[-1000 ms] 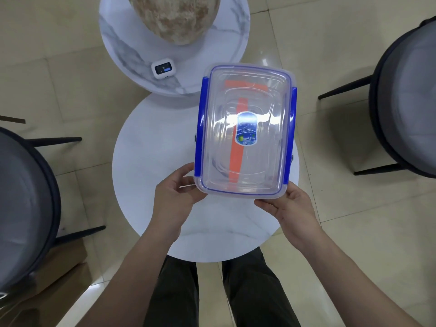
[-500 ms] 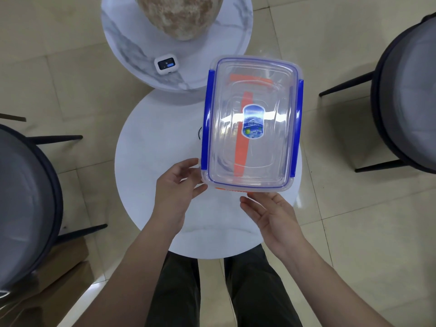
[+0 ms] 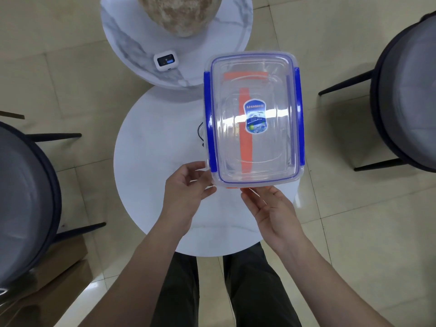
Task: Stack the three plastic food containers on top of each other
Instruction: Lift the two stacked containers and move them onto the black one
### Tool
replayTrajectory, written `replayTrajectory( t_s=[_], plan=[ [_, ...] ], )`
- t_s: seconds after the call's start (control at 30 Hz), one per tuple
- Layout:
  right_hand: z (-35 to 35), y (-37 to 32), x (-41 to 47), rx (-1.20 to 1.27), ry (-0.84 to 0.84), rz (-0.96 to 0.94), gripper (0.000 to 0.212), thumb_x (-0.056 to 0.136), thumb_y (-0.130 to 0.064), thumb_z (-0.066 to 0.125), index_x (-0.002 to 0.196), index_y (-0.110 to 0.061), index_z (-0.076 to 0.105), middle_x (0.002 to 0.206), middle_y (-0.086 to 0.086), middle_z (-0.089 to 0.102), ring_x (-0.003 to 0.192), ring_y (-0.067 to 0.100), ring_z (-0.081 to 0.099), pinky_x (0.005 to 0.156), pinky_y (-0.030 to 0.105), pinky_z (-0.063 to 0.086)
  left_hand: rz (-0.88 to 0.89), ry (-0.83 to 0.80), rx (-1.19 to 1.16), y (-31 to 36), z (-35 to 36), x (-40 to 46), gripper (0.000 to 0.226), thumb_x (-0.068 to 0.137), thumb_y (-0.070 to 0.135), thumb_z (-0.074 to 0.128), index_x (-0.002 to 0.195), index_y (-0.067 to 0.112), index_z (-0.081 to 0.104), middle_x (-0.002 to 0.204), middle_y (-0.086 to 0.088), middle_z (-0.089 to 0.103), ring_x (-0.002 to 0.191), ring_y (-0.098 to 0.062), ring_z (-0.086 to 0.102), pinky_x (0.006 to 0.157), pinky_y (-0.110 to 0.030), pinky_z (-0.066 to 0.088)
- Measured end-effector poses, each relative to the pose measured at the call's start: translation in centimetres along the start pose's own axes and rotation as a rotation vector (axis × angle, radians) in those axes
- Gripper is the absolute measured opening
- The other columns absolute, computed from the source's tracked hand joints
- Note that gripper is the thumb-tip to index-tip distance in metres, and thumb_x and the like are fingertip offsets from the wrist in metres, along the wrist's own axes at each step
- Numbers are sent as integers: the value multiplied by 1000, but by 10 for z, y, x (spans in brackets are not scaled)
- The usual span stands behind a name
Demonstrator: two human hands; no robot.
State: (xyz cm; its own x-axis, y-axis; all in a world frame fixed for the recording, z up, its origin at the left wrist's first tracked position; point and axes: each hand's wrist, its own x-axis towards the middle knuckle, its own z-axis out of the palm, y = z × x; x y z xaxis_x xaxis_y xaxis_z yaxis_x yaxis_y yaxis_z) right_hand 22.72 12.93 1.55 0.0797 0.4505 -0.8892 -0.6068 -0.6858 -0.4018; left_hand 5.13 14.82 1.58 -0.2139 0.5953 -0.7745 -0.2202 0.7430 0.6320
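A clear plastic food container with blue side clips and a blue label [image 3: 271, 90] rests on a stack at the right side of the round white table [image 3: 153, 161]. Through it shows the orange of a container below, whose orange edge [image 3: 232, 188] peeks out at the near side. Whether a third one lies under it is hidden. My left hand [image 3: 186, 194] is at the near-left corner, fingers spread, fingertips just touching it. My right hand [image 3: 273, 208] lies palm up at the near edge, fingers apart, holding nothing.
Behind stands a higher marble round table [image 3: 132, 43] with a large stone-like vase [image 3: 179, 13] and a small white device [image 3: 165, 60]. Dark round chairs flank the table at left [image 3: 23, 197] and right [image 3: 405, 90]. A cardboard box [image 3: 59, 279] sits low left.
One second ago both hands gripped the blue-clipped container's near end. They have let go of it, and the right hand has drawn back and turned palm up.
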Motion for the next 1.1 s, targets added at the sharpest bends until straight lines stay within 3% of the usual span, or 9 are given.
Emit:
replayTrajectory(
  t_s=[0.23, 0.43, 0.6, 0.83, 1.1],
  plan=[
    [-16, -19, 9, -78, 23, -73, 39, 94, -5, 63, 131, 4, 56, 126, 27, 66, 118, 38, 65, 105, 47, 50, -53, -70, -67, -14, 17, -13, 34, 83, 12, 79, 111, 13, 62, 104, -8, 71, 89, -19, 75, 75, -31, 62],
    [-25, -40, 17, -177, 20, -134, 31, 96, -3, 57, 126, 0, 64, 122, 21, 70, 112, 33, 69, 96, 45, 56, -76, -108, -35, -19, 38, -23, 36, 79, 15, 82, 109, 15, 62, 104, -1, 71, 91, -14, 74, 70, -22, 60],
    [-27, -56, 21, -238, 34, -183, 28, 98, -3, 54, 123, -5, 67, 116, 13, 74, 108, 28, 71, 96, 46, 56, -123, -149, -70, -20, 51, -26, 22, 86, 12, 74, 105, 11, 64, 102, -6, 74, 90, -21, 75, 78, -30, 62],
    [-32, -66, 29, -301, 51, -223, 25, 98, -5, 55, 119, -6, 68, 112, 11, 75, 104, 26, 73, 90, 42, 59, -170, -176, -14, -17, 58, -24, 14, 94, 24, 65, 105, 16, 64, 102, -2, 75, 92, -20, 75, 80, -30, 62],
    [-37, -82, 38, -364, 18, -254, 19, 95, -2, 57, 107, -7, 72, 93, 4, 78, 87, 19, 75, 74, 30, 60, -74, 19, -185, 15, 38, 7, 8, 100, 13, 55, 99, 7, 61, 96, -13, 70, 86, -25, 71, 75, -34, 63]
  ],
)
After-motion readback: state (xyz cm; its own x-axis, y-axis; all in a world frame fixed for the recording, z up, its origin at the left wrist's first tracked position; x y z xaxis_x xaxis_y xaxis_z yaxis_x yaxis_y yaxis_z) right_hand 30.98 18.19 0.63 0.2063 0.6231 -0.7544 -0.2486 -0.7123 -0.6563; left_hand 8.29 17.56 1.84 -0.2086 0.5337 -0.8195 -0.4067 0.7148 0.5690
